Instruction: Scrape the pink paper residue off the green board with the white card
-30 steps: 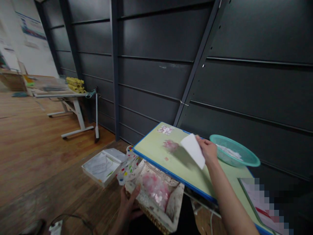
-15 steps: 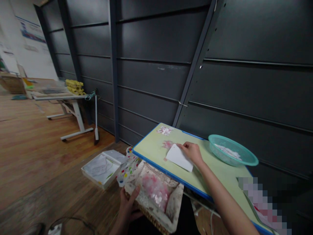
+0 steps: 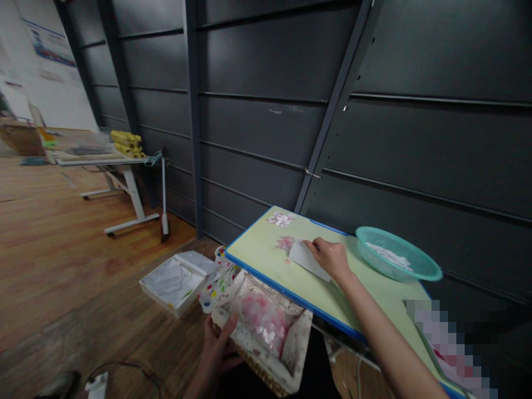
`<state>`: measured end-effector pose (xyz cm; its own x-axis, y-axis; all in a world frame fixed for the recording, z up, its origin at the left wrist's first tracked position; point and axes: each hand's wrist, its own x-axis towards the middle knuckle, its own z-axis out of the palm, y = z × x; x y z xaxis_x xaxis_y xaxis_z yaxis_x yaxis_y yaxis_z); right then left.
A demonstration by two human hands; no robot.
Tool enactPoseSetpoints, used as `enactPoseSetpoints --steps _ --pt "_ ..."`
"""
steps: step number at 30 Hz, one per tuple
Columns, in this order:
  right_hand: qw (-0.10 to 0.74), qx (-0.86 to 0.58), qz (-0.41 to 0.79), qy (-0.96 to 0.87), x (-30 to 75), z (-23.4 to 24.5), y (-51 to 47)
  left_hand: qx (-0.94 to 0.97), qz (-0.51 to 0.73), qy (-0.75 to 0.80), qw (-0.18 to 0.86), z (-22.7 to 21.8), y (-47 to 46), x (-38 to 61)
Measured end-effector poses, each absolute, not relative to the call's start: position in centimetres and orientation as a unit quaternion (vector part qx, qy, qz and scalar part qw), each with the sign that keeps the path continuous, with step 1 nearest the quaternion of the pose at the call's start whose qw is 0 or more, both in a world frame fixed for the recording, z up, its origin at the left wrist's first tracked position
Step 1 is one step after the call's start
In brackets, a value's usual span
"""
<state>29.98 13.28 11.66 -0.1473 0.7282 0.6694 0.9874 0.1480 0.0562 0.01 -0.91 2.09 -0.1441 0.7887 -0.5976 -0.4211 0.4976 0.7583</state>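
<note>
White card (image 3: 305, 259) lowered, nearer pink pile (image 3: 285, 243)

Workshop-like room, dark metal-panelled wall (image 3: 257, 122), worn wood-look floor (image 3: 37, 221), wheeled worktable (image 3: 135, 194) with yellow stacked material (image 3: 127, 144), poster (image 3: 52, 43) on a white wall (image 3: 72, 105), blue-edged table (image 3: 253, 244) with small loose pieces (image 3: 285, 243).

Wide open here at the near-left corner of the table (image 3: 247, 252), with room to pass along the left edge as far as the pink pile (image 3: 285, 243)! Then blocked mid-top by the white card (image 3: 305, 261) and right hand (image 3: 332, 260), barred at the far edge by the green basin (image 3: 432, 271), and crowded below the near edge by the basket (image 3: 299, 349).
</note>
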Motion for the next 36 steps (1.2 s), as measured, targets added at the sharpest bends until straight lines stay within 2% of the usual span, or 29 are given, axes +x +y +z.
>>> enactPoseSetpoints --steps 5,12,27,36 --pt "0.262 -0.581 -0.281 -0.718 29.7 11.4 13.0 0.148 0.482 0.590 0.630 2.3 -0.8 0.1" --pt "0.276 -0.603 -0.250 -0.705 28.6 11.0 12.3 0.160 0.484 0.578 0.638 2.1 -0.8 0.0" --pt "0.379 -0.537 -0.261 -0.707 29.4 10.3 12.2 0.142 0.488 0.593 0.625 1.7 -0.7 0.2" --pt "0.443 -0.578 -0.126 -0.674 29.4 10.4 12.2 0.144 0.492 0.597 0.617 1.6 -0.6 0.1"
